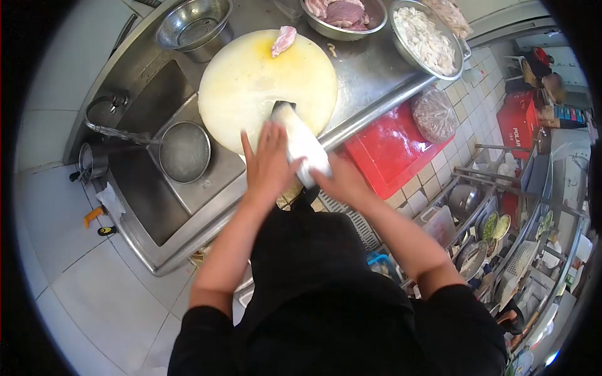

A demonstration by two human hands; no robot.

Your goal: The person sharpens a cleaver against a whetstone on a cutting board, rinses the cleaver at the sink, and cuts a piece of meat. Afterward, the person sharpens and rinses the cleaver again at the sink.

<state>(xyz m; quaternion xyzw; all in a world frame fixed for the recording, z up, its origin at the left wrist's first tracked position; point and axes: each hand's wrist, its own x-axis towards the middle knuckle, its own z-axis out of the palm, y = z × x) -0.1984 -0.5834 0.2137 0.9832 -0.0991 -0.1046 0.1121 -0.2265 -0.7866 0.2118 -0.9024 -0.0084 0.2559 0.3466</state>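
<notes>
At the near edge of a round white cutting board [251, 81], my left hand [269, 163] has its fingers stretched out and blurred, lying against a pale, flat, elongated thing [306, 143]. That thing has a dark end [284, 105] on the board; motion blur hides its exact kind. My right hand [342, 182] grips its near right side, thumb on the edge, other fingers partly hidden. A piece of raw meat [284, 40] lies at the board's far side, beside a yellow stain.
Water runs from a faucet [103, 116] into a round pan [184, 152] in the sink [150, 213]. Behind the board stand a metal bowl [194, 25], a meat bowl [345, 14] and a bowl of white pieces [425, 41]. A bag [434, 116] rests on a red lid [389, 150].
</notes>
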